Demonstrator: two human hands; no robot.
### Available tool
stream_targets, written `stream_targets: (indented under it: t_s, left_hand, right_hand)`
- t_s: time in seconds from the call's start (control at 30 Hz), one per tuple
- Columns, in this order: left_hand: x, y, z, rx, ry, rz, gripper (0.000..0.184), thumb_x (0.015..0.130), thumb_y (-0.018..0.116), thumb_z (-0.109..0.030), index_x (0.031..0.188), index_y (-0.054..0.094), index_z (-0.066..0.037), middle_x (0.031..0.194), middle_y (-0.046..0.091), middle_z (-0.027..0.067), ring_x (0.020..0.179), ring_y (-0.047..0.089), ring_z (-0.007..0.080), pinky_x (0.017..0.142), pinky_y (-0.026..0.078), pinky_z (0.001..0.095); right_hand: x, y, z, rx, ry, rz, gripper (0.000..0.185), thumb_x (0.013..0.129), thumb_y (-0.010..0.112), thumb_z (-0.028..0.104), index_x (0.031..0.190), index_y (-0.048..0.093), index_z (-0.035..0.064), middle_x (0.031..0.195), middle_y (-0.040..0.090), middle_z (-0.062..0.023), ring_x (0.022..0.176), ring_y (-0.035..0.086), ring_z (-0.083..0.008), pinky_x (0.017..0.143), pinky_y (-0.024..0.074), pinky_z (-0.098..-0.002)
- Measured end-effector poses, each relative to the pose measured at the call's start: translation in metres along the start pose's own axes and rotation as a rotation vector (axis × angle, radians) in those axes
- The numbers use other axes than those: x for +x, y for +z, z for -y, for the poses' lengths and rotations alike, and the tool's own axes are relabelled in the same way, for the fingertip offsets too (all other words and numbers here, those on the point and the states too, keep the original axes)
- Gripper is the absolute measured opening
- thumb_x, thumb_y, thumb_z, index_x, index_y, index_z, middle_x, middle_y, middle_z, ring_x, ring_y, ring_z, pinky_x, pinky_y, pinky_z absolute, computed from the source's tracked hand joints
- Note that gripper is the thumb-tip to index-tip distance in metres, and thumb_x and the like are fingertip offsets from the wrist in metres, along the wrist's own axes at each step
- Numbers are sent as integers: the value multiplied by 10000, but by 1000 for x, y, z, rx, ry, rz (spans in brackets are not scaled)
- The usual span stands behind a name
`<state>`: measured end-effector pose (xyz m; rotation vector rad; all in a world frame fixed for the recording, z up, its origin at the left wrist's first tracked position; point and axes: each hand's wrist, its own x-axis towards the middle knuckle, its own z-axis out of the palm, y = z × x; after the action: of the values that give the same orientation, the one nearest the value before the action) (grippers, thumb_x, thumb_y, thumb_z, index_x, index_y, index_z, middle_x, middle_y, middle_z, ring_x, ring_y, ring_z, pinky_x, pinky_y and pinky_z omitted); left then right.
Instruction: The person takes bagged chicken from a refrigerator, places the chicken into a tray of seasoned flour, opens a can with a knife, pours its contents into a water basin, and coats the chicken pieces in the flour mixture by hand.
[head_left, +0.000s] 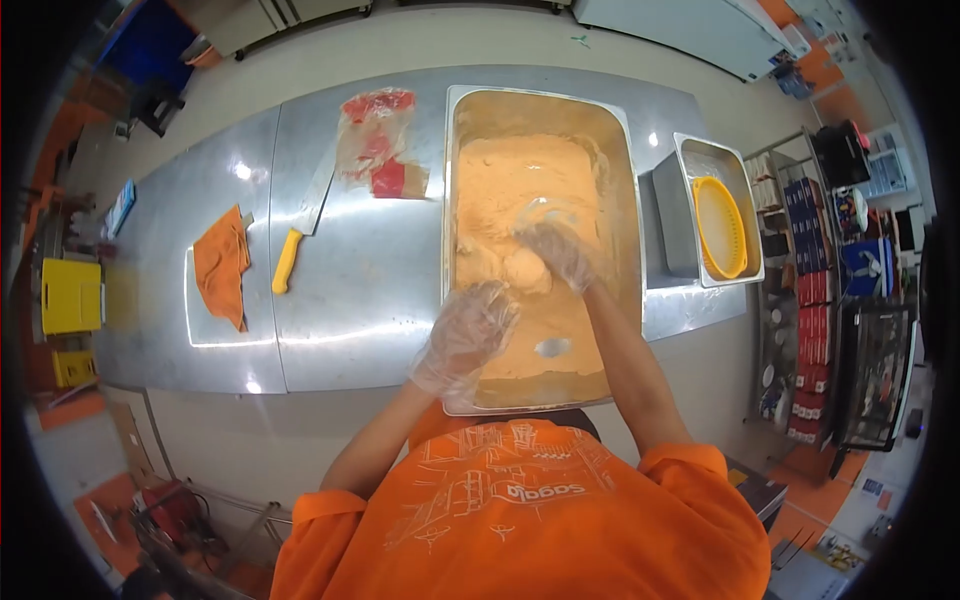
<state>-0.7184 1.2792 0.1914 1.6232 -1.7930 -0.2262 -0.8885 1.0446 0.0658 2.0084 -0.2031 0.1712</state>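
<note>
A large metal pan (637, 235) holds orange powder (525, 170), with a rounded coated lump (526, 271) in its middle. My left hand (468, 328), in a clear plastic glove, is at the lump's lower left over the pan's left side. Its fingers are curled, and what they hold, if anything, is hidden. My right hand (556, 252), gloved too, reaches into the powder at the lump's upper right. Its fingertips are partly covered by powder and blurred.
Left of the pan lie a red-and-clear plastic bag (375, 140), a yellow-handled knife (288, 260) and an orange cloth (221, 268). A smaller metal pan (683, 225) with a yellow basket (722, 228) stands on the right. Shelves (810, 300) stand beyond the table.
</note>
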Motion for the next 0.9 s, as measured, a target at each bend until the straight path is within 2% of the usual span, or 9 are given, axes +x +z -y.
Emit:
stream_targets:
  t_s: [0.2, 0.33, 0.43, 0.5, 0.53, 0.63, 0.67, 0.73, 0.9]
  left_hand:
    - [18, -12, -3, -186, -181, -14, 219, 864, 681, -129, 1036, 627, -4, 1116, 600, 161, 981, 601, 310, 814, 492, 377]
    - [7, -3, -7, -418, -308, 4, 207, 867, 680, -147, 1004, 627, -1, 1054, 612, 176, 951, 612, 331, 807, 502, 384]
    - [-3, 28, 7, -105, -106, -112, 195, 872, 677, -157, 985, 626, -6, 1038, 617, 173, 912, 618, 335, 791, 506, 396]
    - [-11, 52, 8, -836, -500, -283, 194, 878, 673, -163, 985, 622, -9, 1023, 619, 174, 891, 618, 339, 773, 507, 408]
    - [-10, 54, 9, -1078, -624, -354, 194, 880, 672, -165, 985, 621, -10, 1018, 619, 174, 884, 618, 340, 767, 507, 413]
    - [6, 8, -3, -373, -394, -1, 210, 853, 677, -178, 1027, 631, -70, 1086, 616, 149, 1011, 598, 307, 894, 485, 432]
    - [13, -8, -5, -115, -283, 100, 229, 838, 680, -185, 1047, 637, -100, 1122, 615, 136, 1073, 587, 291, 959, 473, 440]
    - [-2, 8, 4, 135, 1, -119, 210, 822, 700, -168, 1016, 648, -110, 1103, 623, 147, 1062, 599, 338, 906, 500, 456]
    - [0, 7, 11, 97, 76, -34, 222, 888, 671, -174, 1054, 609, -41, 1086, 625, 203, 1027, 600, 387, 854, 505, 482]
  right_hand:
    - [-38, -21, 14, 389, -546, 276, 698, 967, 502, 152, 1571, 151, 125, 1468, 459, -82, 1276, 506, -215, 1125, 367, -403]
    - [13, 10, -25, -8, -29, 115, 618, 947, 536, 216, 1511, 305, 110, 1418, 492, -130, 1149, 599, -256, 941, 513, -415]
    - [98, 28, -47, 1509, 920, 733, 615, 918, 519, 263, 1485, 352, 96, 1511, 403, -144, 1318, 492, -283, 1079, 422, -457]
    - [119, 26, -25, 585, 212, 693, 553, 926, 493, 279, 1442, 422, 95, 1543, 366, -149, 1445, 327, -300, 1183, 279, -463]
    - [130, 10, -28, 583, 127, 636, 527, 925, 488, 266, 1425, 442, 104, 1548, 358, -150, 1466, 279, -297, 1199, 235, -454]
    - [143, 17, 12, 662, 136, 312, 440, 926, 488, 237, 1344, 526, 106, 1530, 367, -177, 1469, 266, -317, 1201, 228, -438]
    - [145, 9, 13, 1200, 369, 296, 417, 930, 497, 235, 1324, 548, 107, 1480, 416, -198, 1435, 319, -320, 1181, 263, -440]
    - [148, 11, 32, 1479, 520, 151, 357, 918, 523, 216, 1251, 559, 95, 1370, 460, -175, 1300, 378, -310, 1081, 309, -429]
    - [148, 32, 71, 1833, 752, -87, 210, 888, 588, 169, 1069, 586, 63, 1096, 571, -117, 962, 526, -286, 832, 427, -400]
